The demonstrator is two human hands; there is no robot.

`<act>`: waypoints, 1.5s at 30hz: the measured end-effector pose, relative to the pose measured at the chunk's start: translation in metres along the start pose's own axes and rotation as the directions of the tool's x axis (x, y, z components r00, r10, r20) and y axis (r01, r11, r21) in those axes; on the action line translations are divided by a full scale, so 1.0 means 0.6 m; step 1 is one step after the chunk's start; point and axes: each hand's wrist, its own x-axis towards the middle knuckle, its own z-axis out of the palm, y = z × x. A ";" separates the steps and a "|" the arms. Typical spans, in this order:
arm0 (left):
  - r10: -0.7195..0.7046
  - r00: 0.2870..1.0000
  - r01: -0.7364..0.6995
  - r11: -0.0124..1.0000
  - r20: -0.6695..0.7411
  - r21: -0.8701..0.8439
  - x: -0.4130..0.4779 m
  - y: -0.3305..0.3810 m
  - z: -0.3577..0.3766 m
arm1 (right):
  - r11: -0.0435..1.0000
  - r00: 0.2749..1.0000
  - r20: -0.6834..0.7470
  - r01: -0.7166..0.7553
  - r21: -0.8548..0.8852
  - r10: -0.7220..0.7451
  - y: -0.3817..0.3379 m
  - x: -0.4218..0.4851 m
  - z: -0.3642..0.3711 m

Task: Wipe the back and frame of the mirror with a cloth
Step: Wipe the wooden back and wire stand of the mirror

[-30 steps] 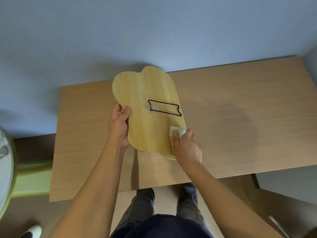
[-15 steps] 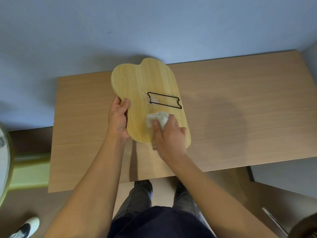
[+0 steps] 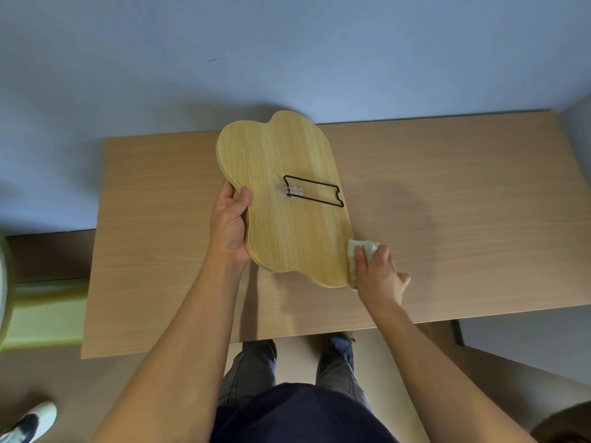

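The mirror (image 3: pixel 281 174) lies back-up above the wooden table (image 3: pixel 447 193), a wavy light-wood panel with a black wire stand (image 3: pixel 315 195) folded flat on it. My left hand (image 3: pixel 228 228) grips its left edge, thumb on the wooden back. My right hand (image 3: pixel 379 276) presses a small white cloth (image 3: pixel 363 249) against the mirror's lower right edge. The glass side faces down and is hidden.
The table stands against a blue wall (image 3: pixel 287 59). A green object (image 3: pixel 44 311) sits left of the table, beside a pale round thing at the frame's edge. My legs (image 3: pixel 252 372) show below the table's near edge, and a white shoe (image 3: pixel 28 420) is at bottom left.
My right hand with the cloth has swept from the lower middle of the back out to the lower right edge. My left hand keeps its grip on the left edge.
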 end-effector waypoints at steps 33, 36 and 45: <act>0.011 0.998 -0.003 0.993 0.062 -0.117 0.005 -0.003 0.006 | 0.865 0.937 0.043 0.303 0.401 -0.348 -0.251 -0.084 -0.063; -0.001 0.998 0.011 0.991 0.069 -0.134 0.006 -0.001 0.008 | 0.858 0.904 0.057 0.381 0.345 -0.425 -0.266 -0.098 -0.040; -0.032 0.998 0.036 0.996 0.046 -0.087 0.007 0.001 -0.003 | 0.996 1.000 0.011 0.028 0.080 -0.029 -0.103 0.035 -0.009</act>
